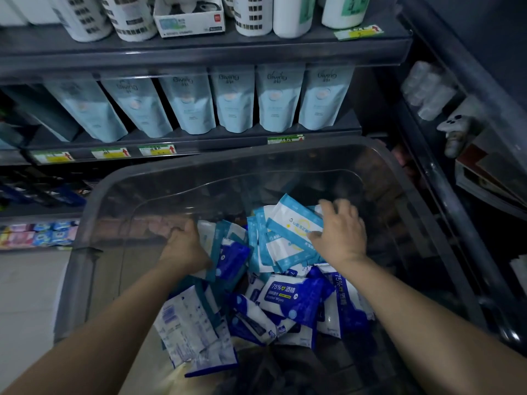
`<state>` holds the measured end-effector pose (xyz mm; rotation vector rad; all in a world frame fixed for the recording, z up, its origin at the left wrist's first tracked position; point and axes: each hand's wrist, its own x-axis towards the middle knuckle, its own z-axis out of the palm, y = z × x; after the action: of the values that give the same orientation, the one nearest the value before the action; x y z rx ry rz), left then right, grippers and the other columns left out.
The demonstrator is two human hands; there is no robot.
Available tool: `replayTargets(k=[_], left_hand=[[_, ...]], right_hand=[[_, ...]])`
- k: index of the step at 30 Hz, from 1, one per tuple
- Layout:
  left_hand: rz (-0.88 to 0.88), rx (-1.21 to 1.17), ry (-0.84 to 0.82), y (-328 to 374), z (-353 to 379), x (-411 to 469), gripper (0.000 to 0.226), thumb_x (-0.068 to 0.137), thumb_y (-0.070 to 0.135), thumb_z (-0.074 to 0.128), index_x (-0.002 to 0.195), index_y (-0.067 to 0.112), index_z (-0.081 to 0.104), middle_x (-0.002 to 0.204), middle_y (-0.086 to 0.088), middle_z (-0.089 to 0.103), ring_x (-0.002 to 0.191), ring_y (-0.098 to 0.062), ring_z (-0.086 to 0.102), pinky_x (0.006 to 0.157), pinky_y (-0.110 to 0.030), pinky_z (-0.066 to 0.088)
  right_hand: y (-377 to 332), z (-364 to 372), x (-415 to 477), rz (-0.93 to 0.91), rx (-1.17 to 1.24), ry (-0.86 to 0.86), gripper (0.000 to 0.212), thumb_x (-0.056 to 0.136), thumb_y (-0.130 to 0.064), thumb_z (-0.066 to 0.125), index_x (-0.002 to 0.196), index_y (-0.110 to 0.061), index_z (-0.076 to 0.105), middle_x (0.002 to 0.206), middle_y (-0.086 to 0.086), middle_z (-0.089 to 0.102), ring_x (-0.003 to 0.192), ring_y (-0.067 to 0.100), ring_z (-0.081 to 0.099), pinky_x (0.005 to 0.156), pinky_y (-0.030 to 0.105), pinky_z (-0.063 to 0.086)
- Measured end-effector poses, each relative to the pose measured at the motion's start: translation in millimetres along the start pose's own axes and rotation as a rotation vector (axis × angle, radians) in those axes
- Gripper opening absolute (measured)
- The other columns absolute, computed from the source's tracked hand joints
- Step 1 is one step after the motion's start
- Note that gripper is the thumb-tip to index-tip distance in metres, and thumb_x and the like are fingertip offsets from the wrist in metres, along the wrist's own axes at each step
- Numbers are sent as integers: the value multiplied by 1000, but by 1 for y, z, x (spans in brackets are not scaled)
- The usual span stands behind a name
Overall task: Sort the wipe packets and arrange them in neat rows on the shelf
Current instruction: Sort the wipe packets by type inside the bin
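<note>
**Both hands down in the bin of wipe packets**

Two bare forearms come in from the bottom corners of the frame and reach into a clear plastic bin (94, 212) that fills the lower middle.

The right hand (340, 232), right of centre, grips a fanned stack of light-blue packets (293, 223). Its fingers curl over the stack's upper right end and its thumb sits on the lower edge. The top packet's long axis runs from upper left to lower right, and its printed face is turned towards the camera.

The left hand (182, 246), left of centre, shows only its back. Its fingers point away and bend out of sight, so I cannot tell whether it holds anything. A white-and-teal packet (206, 238) touches its thumb side.

Loose packets lie heaped on the bin's floor below the hands:
- A dark-blue packet marked "75% Alcohol Wipes" (291, 295) lies face up. Its long axis runs roughly left to right and the print reads upright.
- Just right of it, another dark-blue packet (345, 297) has its print turned sideways, with its long axis running up and down the frame.
- At lower left, white packets (185, 329) lie back side up, long axis near vertical.

Across the upper frame, a shelf (199, 143) carries a row of pale-blue pouches (233, 101) standing upright, with price tags (111, 153) on its front edge. White bottles (253, 15) stand on the shelf above.
</note>
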<state>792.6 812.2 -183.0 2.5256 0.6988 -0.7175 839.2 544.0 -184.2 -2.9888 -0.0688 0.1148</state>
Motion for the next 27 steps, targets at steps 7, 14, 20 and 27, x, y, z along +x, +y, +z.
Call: replayTargets(k=[7, 14, 20, 27], left_hand=[[259, -834, -329, 24, -9, -9, 49, 74, -12, 72, 119, 1, 55, 106, -17, 69, 85, -25, 69, 75, -34, 59], [327, 85, -27, 15, 3, 15, 82, 78, 34, 76, 147, 21, 34, 149, -5, 36, 129, -26, 44, 104, -37, 40], [218, 432, -18, -12, 33, 15, 125, 54, 66, 78, 150, 22, 10, 149, -12, 21, 138, -32, 20, 111, -47, 27], [338, 387, 127, 10, 18, 7, 39, 84, 30, 59, 119, 14, 54, 123, -10, 52, 107, -29, 55, 78, -35, 48]], right_hand=[[-50, -14, -9, -86, 821, -393, 55, 78, -37, 76, 126, -27, 52, 118, -9, 59, 108, 10, 56, 92, 30, 47], [-27, -19, 12, 148, 634, -32, 39, 83, -22, 71, 115, -22, 50, 107, 4, 67, 97, 28, 63, 79, 36, 51], [6, 9, 4, -71, 46, 213, 51, 61, -11, 84, 109, -14, 67, 110, 12, 60, 102, 35, 56, 79, 43, 47], [-11, 9, 2, -287, 93, 70, 20, 80, -21, 71, 98, -13, 75, 102, 5, 69, 102, 28, 59, 89, 39, 44]])
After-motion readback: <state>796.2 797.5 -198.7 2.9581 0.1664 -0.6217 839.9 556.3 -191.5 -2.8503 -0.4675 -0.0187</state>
